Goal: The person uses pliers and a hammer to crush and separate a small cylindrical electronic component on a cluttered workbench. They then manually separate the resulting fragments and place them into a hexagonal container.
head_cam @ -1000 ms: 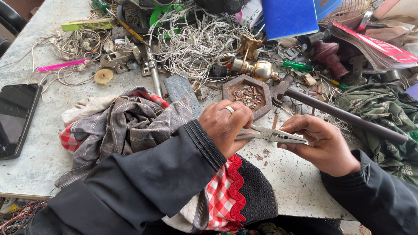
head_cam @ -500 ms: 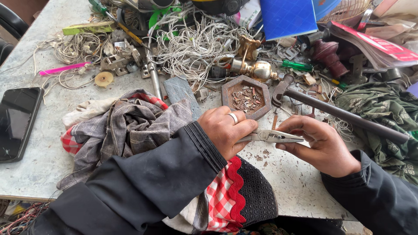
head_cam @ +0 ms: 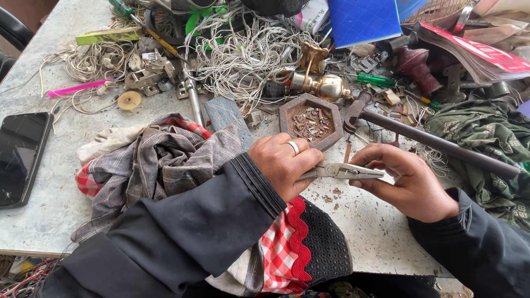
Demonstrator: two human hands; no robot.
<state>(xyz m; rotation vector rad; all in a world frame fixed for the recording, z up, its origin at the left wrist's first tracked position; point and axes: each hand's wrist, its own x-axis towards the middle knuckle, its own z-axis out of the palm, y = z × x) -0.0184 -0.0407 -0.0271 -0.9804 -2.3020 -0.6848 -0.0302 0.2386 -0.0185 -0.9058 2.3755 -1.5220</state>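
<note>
The left hand [head_cam: 284, 165] is closed around the pliers [head_cam: 342, 171]. The right hand [head_cam: 406, 179], at 3 o'clock, pinches at their tip something too small to tell. I think the tip may nip a finger if it slips.

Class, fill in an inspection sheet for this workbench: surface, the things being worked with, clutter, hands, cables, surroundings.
Surface: pale stone table, dusty, scattered with small scraps.
Job's things: pliers held level between both hands; hexagonal tray of metal scraps just behind.
Clutter: crumpled cloths, black phone, brass fitting, long dark rod, blue book.
Hands: left hand grips the handles; right hand at the nose.
Cables: tangled white wire.
Surroundings: nothing seen.
</note>
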